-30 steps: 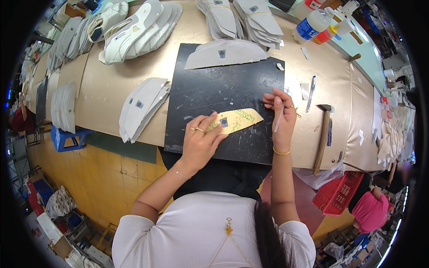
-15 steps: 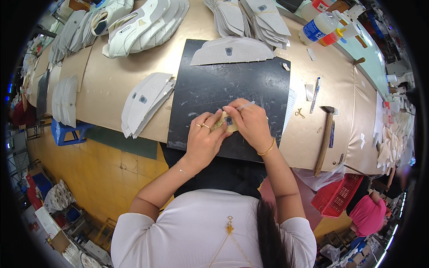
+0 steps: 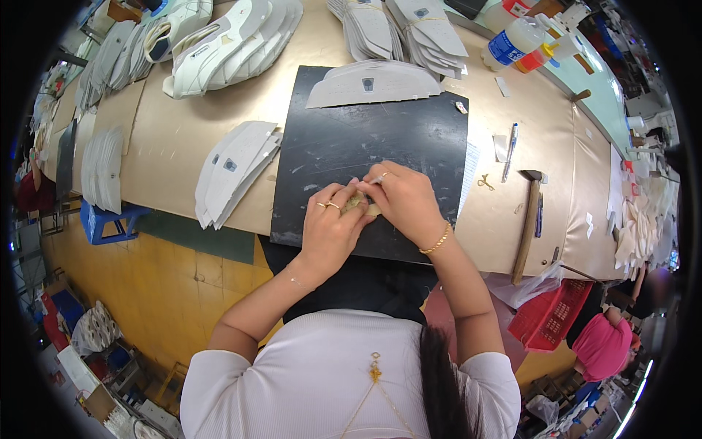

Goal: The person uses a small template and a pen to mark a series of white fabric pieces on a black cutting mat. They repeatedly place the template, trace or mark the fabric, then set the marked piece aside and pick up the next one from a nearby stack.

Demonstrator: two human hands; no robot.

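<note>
Both hands meet over the near half of a black board (image 3: 322, 139). My left hand (image 3: 329, 227) is closed on a small yellowish piece, whose pale edge (image 3: 374, 210) shows below the fingertips. Against that piece, my right hand (image 3: 406, 201) is pinched with its thumb and forefinger together. Its fingers hide whatever is between them. On the board's far edge lies a fanned stack of grey curved shoe pieces (image 3: 395, 85) with a dark patch on the top one. A second fanned stack of grey pieces (image 3: 234, 175) rests left of the board.
Shoe uppers (image 3: 227, 55) and banded grey bundles (image 3: 420, 33) sit at the back. To the right are a pen (image 3: 510, 152), a hammer (image 3: 527, 227) and bottles (image 3: 515, 44). A red basket (image 3: 552, 314) stands beside the table; a person in pink (image 3: 601, 347) is beyond it.
My right fingers have curled into a tighter pinch, and the dark patch and thin pale strip seen at them are now hidden. My left hand keeps its hold. The view has shifted slightly.
</note>
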